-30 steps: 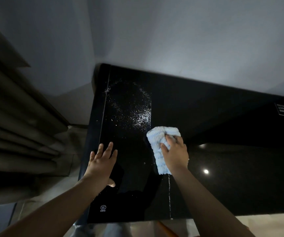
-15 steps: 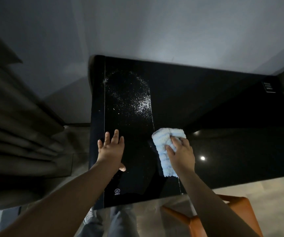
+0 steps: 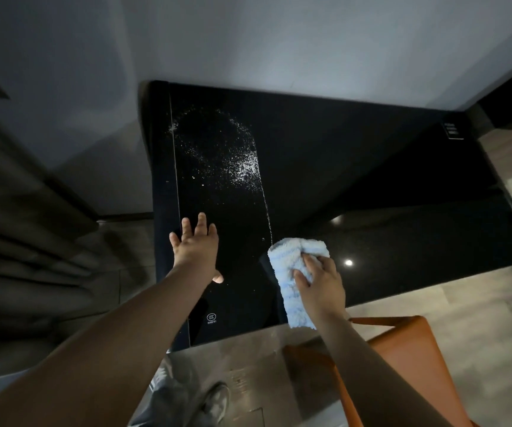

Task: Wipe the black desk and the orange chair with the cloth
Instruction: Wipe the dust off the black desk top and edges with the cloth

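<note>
The orange chair (image 3: 408,359) stands off the tabletop's (image 3: 371,186) near edge, unwiped. The right hand (image 3: 320,283) is clamped on the blue cloth (image 3: 291,272) at that near edge, its long axis running near to far; the left hand (image 3: 196,245) lies flat, fingers spread, by the left edge. The white speckles (image 3: 233,155) lie ahead and left of the cloth, toward the far-left corner, so the next stroke likely runs that way.

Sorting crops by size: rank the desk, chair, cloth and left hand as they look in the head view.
1. desk
2. chair, partly cut off by the picture's edge
3. cloth and left hand: too alike to rank; the right hand covers part of the cloth
</note>
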{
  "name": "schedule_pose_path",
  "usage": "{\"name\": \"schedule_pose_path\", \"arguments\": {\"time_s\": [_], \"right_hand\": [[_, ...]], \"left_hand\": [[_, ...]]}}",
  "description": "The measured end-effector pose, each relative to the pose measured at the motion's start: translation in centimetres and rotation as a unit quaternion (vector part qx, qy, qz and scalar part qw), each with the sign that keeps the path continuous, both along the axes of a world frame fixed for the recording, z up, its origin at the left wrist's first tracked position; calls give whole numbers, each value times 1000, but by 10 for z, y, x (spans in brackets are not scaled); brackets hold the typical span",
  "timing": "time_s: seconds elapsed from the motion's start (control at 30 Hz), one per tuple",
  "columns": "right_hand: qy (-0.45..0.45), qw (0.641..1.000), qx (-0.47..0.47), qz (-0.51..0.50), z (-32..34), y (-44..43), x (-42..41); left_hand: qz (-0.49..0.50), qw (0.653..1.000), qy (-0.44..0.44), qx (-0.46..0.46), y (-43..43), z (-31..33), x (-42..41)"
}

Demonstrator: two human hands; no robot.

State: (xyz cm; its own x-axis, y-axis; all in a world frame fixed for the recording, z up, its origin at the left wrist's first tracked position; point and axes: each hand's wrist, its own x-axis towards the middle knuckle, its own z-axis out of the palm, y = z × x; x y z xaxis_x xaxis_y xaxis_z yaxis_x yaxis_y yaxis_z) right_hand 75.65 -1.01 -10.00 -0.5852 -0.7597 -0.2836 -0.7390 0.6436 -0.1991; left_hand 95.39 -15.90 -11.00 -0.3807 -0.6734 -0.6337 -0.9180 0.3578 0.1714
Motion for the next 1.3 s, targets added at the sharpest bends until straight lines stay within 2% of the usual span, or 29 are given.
{"name": "schedule_pose_path", "arguments": {"time_s": [0.7,1.3], "right_hand": [[28,1000,-8,-10,-5,64,14],[-13,1000,-12,-9,-1,99,16]], "left_hand": [[-13,1000,-1,-21,2,0,2],[-21,999,0,-30,4,4,3]]}}
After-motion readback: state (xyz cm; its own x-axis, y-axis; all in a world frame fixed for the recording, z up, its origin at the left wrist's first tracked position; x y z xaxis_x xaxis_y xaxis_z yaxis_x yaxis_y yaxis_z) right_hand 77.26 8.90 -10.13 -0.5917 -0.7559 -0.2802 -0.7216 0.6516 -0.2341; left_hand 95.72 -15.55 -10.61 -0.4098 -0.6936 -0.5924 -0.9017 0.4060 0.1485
